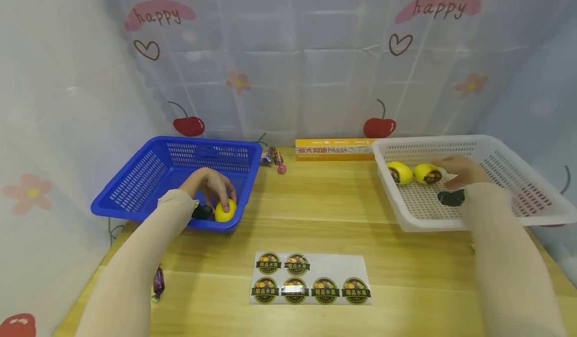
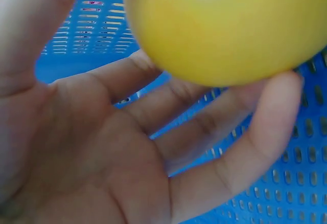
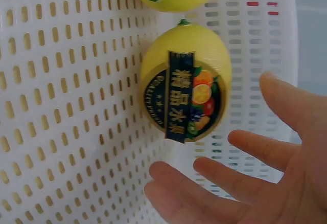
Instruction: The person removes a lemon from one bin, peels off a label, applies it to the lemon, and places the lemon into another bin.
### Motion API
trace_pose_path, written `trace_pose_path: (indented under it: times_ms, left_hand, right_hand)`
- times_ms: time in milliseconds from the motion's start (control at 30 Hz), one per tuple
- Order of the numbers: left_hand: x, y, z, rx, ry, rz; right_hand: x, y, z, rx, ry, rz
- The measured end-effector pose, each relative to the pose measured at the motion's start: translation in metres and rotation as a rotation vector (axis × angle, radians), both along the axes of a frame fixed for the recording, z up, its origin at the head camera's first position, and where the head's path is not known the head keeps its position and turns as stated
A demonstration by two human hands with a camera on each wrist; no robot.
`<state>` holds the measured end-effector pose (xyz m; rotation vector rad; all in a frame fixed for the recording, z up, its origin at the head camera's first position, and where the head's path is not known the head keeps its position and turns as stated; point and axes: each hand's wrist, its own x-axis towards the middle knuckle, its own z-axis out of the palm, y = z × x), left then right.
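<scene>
Inside the blue basket (image 1: pixel 128 184), my left hand (image 1: pixel 215 188) grips a yellow lemon (image 1: pixel 225 211) by the front right corner. Thumb and fingertips lie around this lemon (image 2: pixel 230 29) in the left wrist view, the palm apart from it; no sticker shows on the visible side. My right hand (image 1: pixel 464 171) is in the white basket (image 1: pixel 419 222), fingers spread and holding nothing. Just beside its fingertips lies a lemon (image 3: pixel 186 50) bearing a dark round fruit sticker (image 3: pixel 181 98). Another stickered lemon (image 1: pixel 400 173) sits at its left, against the basket's side.
A sheet of round fruit stickers (image 1: pixel 311 279) lies at the table's front middle, with several stickers on it. An orange pasta box (image 1: pixel 333 150) stands at the back. Wrapped candies (image 1: pixel 274 156) lie beside the blue basket, and a purple-wrapped candy (image 1: pixel 158 283) at the front left.
</scene>
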<state>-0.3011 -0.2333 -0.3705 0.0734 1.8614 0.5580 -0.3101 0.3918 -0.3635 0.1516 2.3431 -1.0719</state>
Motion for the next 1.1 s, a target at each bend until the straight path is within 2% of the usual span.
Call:
trace_pose_path:
  times_ms: [200,267,367,500,633,733,800,900,967,1100]
  left_hand:
    - [-0.001,-0.001,-0.003,-0.043,0.004,-0.086]
    - [-0.001,-0.002,-0.001,-0.044,0.030,-0.065]
    - [0.000,-0.007,0.006,-0.013,0.118,-0.026]
    - [0.003,-0.016,0.021,0.083,0.316,0.072]
    - [0.011,-0.023,0.032,0.257,0.608,0.194]
    - [0.019,-0.018,0.036,0.377,0.825,0.301]
    - [0.026,-0.011,0.036,0.440,0.911,0.393]
    - [0.033,0.003,0.037,0.533,0.976,0.499]
    - [0.038,0.012,0.038,0.607,0.975,0.553]
    - [0.047,0.029,0.041,0.745,0.939,0.607]
  right_hand:
    - [0.007,-0.003,0.017,0.155,0.131,0.075]
    - [0.009,-0.006,0.023,0.170,0.185,0.086]
    - [0.014,-0.013,0.033,0.180,0.262,0.095]
    - [0.026,-0.025,0.041,0.188,0.351,0.117]
    - [0.042,-0.036,0.042,0.197,0.421,0.140]
    - [0.055,-0.041,0.039,0.176,0.470,0.138]
    - [0.064,-0.044,0.036,0.151,0.504,0.139]
    - [0.077,-0.048,0.034,0.107,0.550,0.138]
    - [0.083,-0.053,0.035,0.090,0.574,0.141]
    - [0.090,-0.067,0.039,0.064,0.626,0.148]
